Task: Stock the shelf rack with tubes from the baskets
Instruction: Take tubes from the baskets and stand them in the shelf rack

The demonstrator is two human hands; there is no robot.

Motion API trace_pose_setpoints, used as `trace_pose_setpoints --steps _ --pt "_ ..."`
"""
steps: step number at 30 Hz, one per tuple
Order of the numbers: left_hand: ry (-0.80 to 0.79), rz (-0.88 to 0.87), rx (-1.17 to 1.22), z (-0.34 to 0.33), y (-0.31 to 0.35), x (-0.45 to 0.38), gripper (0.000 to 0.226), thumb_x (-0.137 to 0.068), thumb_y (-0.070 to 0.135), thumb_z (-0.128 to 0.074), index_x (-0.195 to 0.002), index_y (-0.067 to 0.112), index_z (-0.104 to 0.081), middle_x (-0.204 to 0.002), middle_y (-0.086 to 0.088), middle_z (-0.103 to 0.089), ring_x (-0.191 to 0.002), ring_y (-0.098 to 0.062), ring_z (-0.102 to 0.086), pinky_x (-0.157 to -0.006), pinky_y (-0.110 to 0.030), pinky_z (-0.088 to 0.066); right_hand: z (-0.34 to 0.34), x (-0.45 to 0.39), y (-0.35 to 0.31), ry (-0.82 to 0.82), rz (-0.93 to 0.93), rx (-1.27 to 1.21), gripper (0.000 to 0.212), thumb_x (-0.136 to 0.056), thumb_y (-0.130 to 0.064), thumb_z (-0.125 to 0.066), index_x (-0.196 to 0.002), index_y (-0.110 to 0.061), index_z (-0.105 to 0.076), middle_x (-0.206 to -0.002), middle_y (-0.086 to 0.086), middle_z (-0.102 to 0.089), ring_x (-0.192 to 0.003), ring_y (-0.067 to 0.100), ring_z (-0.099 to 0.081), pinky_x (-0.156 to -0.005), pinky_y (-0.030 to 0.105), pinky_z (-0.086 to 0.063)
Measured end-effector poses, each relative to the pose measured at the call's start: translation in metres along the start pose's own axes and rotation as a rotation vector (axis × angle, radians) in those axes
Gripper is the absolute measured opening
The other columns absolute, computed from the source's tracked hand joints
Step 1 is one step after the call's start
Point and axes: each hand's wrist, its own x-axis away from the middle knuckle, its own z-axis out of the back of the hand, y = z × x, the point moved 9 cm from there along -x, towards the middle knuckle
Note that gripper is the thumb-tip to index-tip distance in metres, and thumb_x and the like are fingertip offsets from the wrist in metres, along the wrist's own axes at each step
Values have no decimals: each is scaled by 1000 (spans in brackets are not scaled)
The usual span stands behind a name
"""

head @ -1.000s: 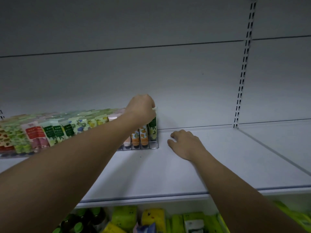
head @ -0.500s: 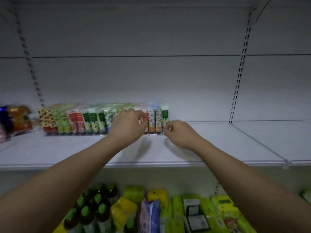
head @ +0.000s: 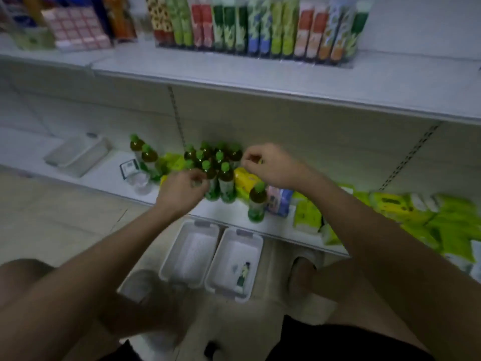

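A long row of colourful tubes [head: 256, 29] stands upright in a clear rack [head: 260, 59] on the upper white shelf [head: 234, 74]. Two white baskets sit side by side on the floor below. The left basket [head: 170, 256] looks empty, while the right basket [head: 256, 247] holds one dark green tube [head: 243, 274]. My left hand [head: 182, 190] and my right hand [head: 268, 162] hover in mid-air well below the rack, in front of the lower shelf. Their fingers are loosely curled and I see nothing in either hand. The picture is blurred.
Green-capped bottles [head: 221, 175] crowd the lower shelf behind my hands, with yellow and green packets [head: 442, 220] to the right. Another white basket [head: 78, 155] lies on that shelf at the left. Pink boxes [head: 75, 29] stand left of the tubes. My knees are at the bottom.
Both hands have left the right end of the tube row and dropped away from the upper shelf. My view has swung down to the floor baskets.
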Motion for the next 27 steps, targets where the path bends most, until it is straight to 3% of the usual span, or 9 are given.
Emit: trace_pose_setpoints --steps 3,6,8,12,16,19,21,24,27 --pt "-187 178 -64 -71 -76 30 32 -87 40 -61 -114 23 -68 -112 -7 -68 -109 -30 -60 -92 -40 -49 -100 7 51 -226 -116 -43 18 -92 -13 -54 -85 -4 -67 -82 8 -65 -81 25 -60 -74 36 -47" --pt "-269 272 -27 -122 -103 44 36 -89 44 -59 -118 24 -65 -116 -6 -68 -110 -28 -59 -93 -37 -49 -183 20 96 -421 -213 -38 20 -97 -14 -50 -80 -8 -59 -83 4 -58 -76 24 -56 -73 38 -46" --pt "-333 306 11 -164 -115 50 38 -89 45 -57 -120 24 -64 -117 -5 -67 -109 -26 -60 -94 -36 -49 -238 30 127 -525 -273 12 21 -98 -15 -47 -88 -4 -63 -93 9 -62 -73 23 -56 -71 36 -45" --pt "-543 337 12 -253 -134 66 39 -92 41 -52 -125 23 -58 -120 -7 -63 -110 -26 -55 -94 -40 -48 -329 60 181 -719 -366 114 22 -97 -16 -49 -108 -4 -64 -110 13 -65 -100 28 -61 -80 31 -47" --pt "-695 365 7 -329 -160 79 44 -94 38 -49 -134 22 -51 -133 -6 -57 -119 -25 -52 -98 -36 -46 -390 53 221 -825 -347 275 23 -96 -18 -52 -114 -14 -65 -108 7 -66 -94 25 -63 -85 37 -54" --pt "-756 505 168 -378 -180 90 42 -95 33 -52 -134 18 -53 -129 -7 -60 -94 -20 -69 -82 -36 -58 -427 41 243 -931 -217 423 25 -97 -14 -50 -117 -13 -65 -111 10 -63 -95 25 -62 -84 36 -52" --pt "-775 574 211 -401 -188 91 37 -97 31 -50 -129 14 -54 -122 -7 -63 -79 -20 -71 -68 -38 -61 -446 35 252 -937 11 537 31 -96 -10 -49 -124 -17 -61 -116 9 -58 -100 26 -58 -86 38 -48" --pt "-814 670 243 -422 -192 87 36 -97 33 -52 -127 13 -53 -119 -6 -63 -84 -27 -70 -66 -41 -61 -460 36 259 -916 217 647 41 -98 -6 -44 -138 -14 -48 -128 14 -51 -114 32 -51 -94 42 -41" --pt "-852 623 221 -428 -186 82 40 -96 32 -52 -130 12 -51 -123 -9 -58 -97 -35 -65 -77 -46 -59 -471 33 254 -890 307 705 33 -100 -6 -37 -128 -9 -55 -128 13 -55 -120 31 -48 -101 42 -34"
